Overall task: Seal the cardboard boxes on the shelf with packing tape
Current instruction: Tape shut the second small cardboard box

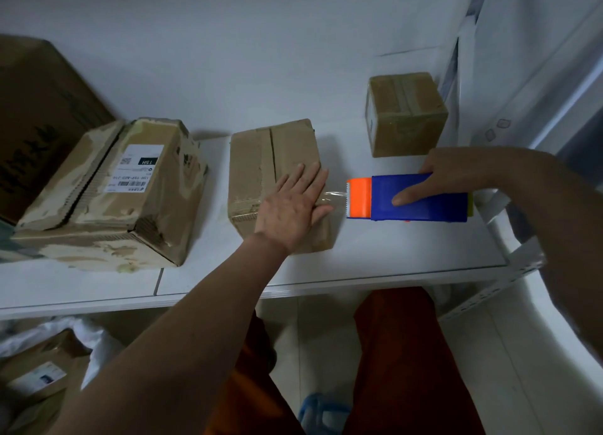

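A flat cardboard box (pixel 261 160) lies in the middle of the white shelf (pixel 375 261). My left hand (pixel 293 206) presses flat on its near right part, fingers straight, over a strip of clear tape (pixel 336 197). The strip runs right off the box to a blue tape dispenser (pixel 421 206) with an orange cutter head (pixel 359 198). My right hand (pixel 453 176) grips the dispenser from above, thumb behind and forefinger along its side. The dispenser sits just right of the box, at shelf height.
A worn box with a white shipping label (pixel 107 189) stands at the left, beside a large dark carton (pixel 36 114). A small taped cube box (pixel 404 111) sits at the back right near the shelf post. Below the shelf lie a bag and another box (pixel 39 376).
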`<state>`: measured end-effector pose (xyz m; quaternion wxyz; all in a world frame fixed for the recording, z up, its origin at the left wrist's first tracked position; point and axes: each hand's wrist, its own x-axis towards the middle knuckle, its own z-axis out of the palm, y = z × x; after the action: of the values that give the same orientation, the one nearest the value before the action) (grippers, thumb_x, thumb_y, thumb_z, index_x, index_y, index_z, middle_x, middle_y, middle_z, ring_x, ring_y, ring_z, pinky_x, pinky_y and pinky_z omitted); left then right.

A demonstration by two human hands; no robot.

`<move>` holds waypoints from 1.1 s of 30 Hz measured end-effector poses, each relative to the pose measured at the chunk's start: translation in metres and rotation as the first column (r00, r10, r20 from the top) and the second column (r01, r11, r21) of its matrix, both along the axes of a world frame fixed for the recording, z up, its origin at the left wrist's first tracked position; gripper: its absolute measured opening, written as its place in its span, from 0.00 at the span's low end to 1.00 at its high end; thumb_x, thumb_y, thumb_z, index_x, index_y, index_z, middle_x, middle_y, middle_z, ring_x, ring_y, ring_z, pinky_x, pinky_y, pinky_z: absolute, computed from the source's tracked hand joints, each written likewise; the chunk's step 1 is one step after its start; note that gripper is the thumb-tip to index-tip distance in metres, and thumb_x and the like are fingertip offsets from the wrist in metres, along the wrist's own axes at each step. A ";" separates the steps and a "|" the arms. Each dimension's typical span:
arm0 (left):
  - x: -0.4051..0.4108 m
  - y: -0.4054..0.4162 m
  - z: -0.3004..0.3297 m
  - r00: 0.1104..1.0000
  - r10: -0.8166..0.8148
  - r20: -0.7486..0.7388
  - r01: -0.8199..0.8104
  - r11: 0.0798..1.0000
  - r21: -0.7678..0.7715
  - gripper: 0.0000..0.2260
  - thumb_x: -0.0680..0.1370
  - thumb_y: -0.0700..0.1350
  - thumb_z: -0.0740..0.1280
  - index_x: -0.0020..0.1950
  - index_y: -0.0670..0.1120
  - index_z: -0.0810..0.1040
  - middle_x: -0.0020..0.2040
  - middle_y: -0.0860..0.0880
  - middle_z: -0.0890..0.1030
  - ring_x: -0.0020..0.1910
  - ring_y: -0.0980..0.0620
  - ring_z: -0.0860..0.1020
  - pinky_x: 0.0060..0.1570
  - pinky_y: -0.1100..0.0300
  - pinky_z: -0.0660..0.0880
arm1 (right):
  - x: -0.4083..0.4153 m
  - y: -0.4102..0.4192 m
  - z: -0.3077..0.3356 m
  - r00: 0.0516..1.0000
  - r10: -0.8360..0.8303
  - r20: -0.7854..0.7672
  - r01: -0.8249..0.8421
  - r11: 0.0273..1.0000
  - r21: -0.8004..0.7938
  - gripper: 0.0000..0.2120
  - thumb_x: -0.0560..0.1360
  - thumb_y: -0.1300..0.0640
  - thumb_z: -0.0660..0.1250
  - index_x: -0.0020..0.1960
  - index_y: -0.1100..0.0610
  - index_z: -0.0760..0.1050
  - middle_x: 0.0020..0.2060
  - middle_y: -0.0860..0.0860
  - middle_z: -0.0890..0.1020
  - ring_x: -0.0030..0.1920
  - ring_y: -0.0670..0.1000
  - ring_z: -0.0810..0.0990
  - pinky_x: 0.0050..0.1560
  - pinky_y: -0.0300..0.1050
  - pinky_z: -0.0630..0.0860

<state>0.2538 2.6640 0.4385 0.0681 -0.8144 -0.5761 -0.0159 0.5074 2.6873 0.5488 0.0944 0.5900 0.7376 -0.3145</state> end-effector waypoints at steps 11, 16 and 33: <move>0.001 0.002 0.003 1.000 0.002 0.008 -0.002 1.000 0.000 0.33 0.77 0.63 0.43 0.79 0.49 0.50 0.79 0.51 0.51 0.78 0.51 0.49 0.76 0.56 0.48 | 0.008 -0.009 0.018 0.997 0.068 0.036 -0.065 0.995 -0.080 0.24 0.62 0.36 0.67 0.33 0.59 0.76 0.22 0.47 0.77 0.21 0.42 0.73 0.30 0.37 0.67; 0.001 0.001 0.005 1.000 0.024 0.001 -0.024 1.000 -0.019 0.34 0.80 0.63 0.47 0.79 0.44 0.46 0.80 0.47 0.48 0.78 0.52 0.46 0.76 0.58 0.45 | -0.014 -0.010 0.017 0.974 0.088 0.206 -0.097 0.995 0.035 0.22 0.69 0.38 0.68 0.37 0.57 0.71 0.32 0.51 0.75 0.31 0.48 0.73 0.35 0.40 0.67; -0.001 -0.003 0.009 1.000 0.014 0.007 -0.014 1.000 -0.024 0.35 0.81 0.59 0.56 0.79 0.44 0.42 0.80 0.47 0.44 0.78 0.52 0.44 0.76 0.58 0.44 | -0.048 -0.018 -0.041 0.849 -0.066 0.525 -0.178 0.898 0.402 0.17 0.78 0.49 0.60 0.61 0.57 0.72 0.54 0.56 0.79 0.54 0.56 0.78 0.54 0.49 0.73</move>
<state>0.2525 2.6609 0.4473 0.0565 -0.8111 -0.5821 -0.0113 0.4594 2.6693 0.5078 0.1674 0.6366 0.7520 0.0351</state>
